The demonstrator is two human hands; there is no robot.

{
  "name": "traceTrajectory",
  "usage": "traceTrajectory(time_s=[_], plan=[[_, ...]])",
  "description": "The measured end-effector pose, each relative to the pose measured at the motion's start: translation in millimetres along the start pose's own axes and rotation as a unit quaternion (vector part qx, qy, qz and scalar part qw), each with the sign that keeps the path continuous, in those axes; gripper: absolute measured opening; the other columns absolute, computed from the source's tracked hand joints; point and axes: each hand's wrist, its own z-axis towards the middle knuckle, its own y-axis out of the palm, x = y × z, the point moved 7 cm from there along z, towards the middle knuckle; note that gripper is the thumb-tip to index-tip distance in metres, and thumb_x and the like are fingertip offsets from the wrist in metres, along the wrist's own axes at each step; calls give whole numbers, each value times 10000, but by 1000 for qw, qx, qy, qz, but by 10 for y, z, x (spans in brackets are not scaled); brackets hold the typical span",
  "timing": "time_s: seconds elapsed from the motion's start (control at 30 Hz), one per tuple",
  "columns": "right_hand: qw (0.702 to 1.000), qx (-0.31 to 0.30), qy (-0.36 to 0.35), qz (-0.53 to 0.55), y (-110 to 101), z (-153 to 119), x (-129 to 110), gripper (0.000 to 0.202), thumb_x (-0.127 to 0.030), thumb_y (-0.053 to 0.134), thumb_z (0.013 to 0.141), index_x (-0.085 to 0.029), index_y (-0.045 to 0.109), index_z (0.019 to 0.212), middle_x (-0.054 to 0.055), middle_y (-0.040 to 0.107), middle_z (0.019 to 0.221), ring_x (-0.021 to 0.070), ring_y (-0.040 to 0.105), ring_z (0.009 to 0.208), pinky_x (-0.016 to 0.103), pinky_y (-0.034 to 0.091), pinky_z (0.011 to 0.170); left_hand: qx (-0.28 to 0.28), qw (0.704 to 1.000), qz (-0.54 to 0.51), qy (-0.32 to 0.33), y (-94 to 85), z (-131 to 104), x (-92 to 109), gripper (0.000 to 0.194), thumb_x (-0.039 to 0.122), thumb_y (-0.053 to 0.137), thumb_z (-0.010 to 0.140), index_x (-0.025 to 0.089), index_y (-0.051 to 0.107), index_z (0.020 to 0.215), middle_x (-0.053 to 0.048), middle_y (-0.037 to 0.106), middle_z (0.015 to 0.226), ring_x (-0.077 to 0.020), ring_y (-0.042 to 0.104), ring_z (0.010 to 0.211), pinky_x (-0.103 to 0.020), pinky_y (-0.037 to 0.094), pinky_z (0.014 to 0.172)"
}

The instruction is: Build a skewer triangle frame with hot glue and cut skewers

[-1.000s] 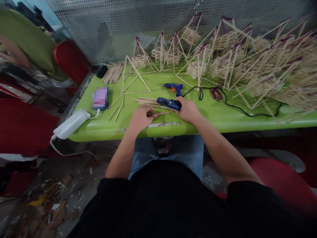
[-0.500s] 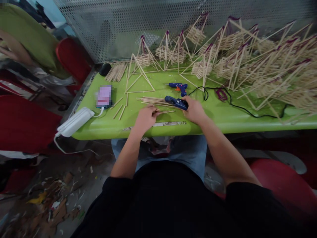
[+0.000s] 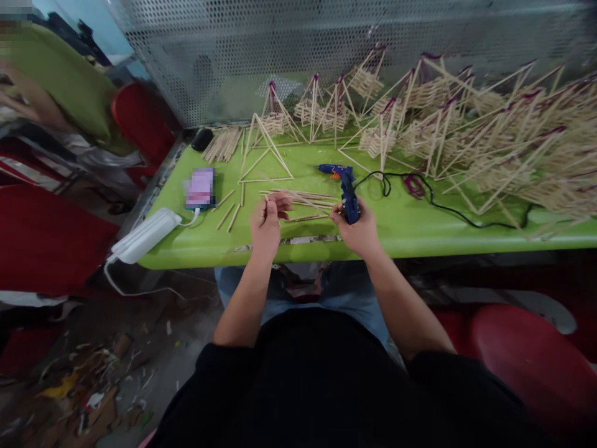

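Observation:
My right hand (image 3: 360,229) is wrapped round a dark blue hand tool (image 3: 351,202) held upright near the table's front edge; its exact kind is unclear. The tool's top end comes close to the handle of a blue glue gun (image 3: 336,170) with an orange trigger, lying on the table. My left hand (image 3: 268,218) is over the left end of a loose bundle of thin wooden sticks (image 3: 310,199), fingers apart, with no held thing visible. A single stick (image 3: 308,218) lies between my hands. Beyond the bundle stands a triangular stick frame (image 3: 267,180).
Several stick pyramids (image 3: 377,140) with purple yarn crowd the back and right of the green table (image 3: 209,242). At left are short sticks (image 3: 224,216), a phone (image 3: 200,186) and a white power bank (image 3: 147,235). A black cord (image 3: 459,216) runs right. A person (image 3: 60,87) sits far left.
My right hand has turned the dark blue tool from lying sideways to upright. My left hand has let go of the stick and drawn slightly left. The camera view has shifted a little.

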Motion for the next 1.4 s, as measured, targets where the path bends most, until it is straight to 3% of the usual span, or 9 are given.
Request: traceTrajectory(time_s=[0.17,0.3,0.5,0.7,0.97,1.13,1.23,1.3,1.4], plan=[[1000,-25,17,-6,8,-148,-57,262,-423,800,966,-297,653,1143,24,792,1004,238,769,880,438,643,869,150,950,193,194,-372,-240,577,517,648,496,1221,219,782,1246,-102,832,1108,-210,805,953,-355,636,848],[998,-44,28,-33,-10,-111,-25,290,-446,778,963,-300,629,1164,39,792,1031,264,781,926,465,657,899,48,887,344,303,-290,-235,801,611,668,393,1227,232,806,1340,-155,824,1329,-314,766,1370,-514,570,1229],[999,-23,26,-30,-28,-94,-18,285,-491,736,954,-316,574,1110,58,780,1049,279,789,980,495,670,936,90,962,186,180,-319,-115,612,467,585,474,1241,220,764,1255,-95,852,1116,-223,852,986,-383,692,940],[997,-40,32,-60,-180,-205,-70,309,-463,799,946,-306,644,1162,31,789,990,269,766,892,466,655,869,80,905,237,343,-274,-332,852,405,438,486,1249,259,785,1456,-118,823,1434,-281,779,1410,-484,630,1223],[989,-64,-3,-131,-269,-383,-268,355,-359,790,920,-319,670,1251,61,848,1066,355,824,958,518,658,860,29,875,344,338,-254,-354,831,479,470,395,1250,266,767,1473,-133,839,1419,-277,793,1396,-488,646,1196],[966,-126,-38,-222,-304,-315,-531,436,-274,744,850,-308,674,1279,95,838,1054,401,821,952,522,641,827,-176,788,499,313,-4,-295,717,402,185,531,1144,301,806,1414,-123,866,1309,-338,789,1358,-622,472,1345],[955,-136,-57,-259,-290,-209,-732,473,-248,712,833,-303,681,1302,113,838,1093,434,824,991,550,643,847,-310,758,519,244,98,-274,511,453,84,535,1053,229,801,1389,-157,855,1180,-354,810,1182,-593,558,1215],[958,-126,-79,-247,-247,-131,-861,455,-267,714,863,-315,682,1315,99,832,1116,413,823,998,542,649,855,-347,782,476,200,93,-244,403,419,95,522,1033,196,790,1337,-167,835,1198,-342,794,1154,-522,616,1093],[974,-64,-126,-178,-190,0,-986,367,-350,755,942,-321,674,1299,71,802,1125,355,808,1013,527,661,907,-292,877,364,116,-57,-90,260,299,288,460,1160,207,743,1213,-112,778,1026,-260,751,935,-403,630,896]])
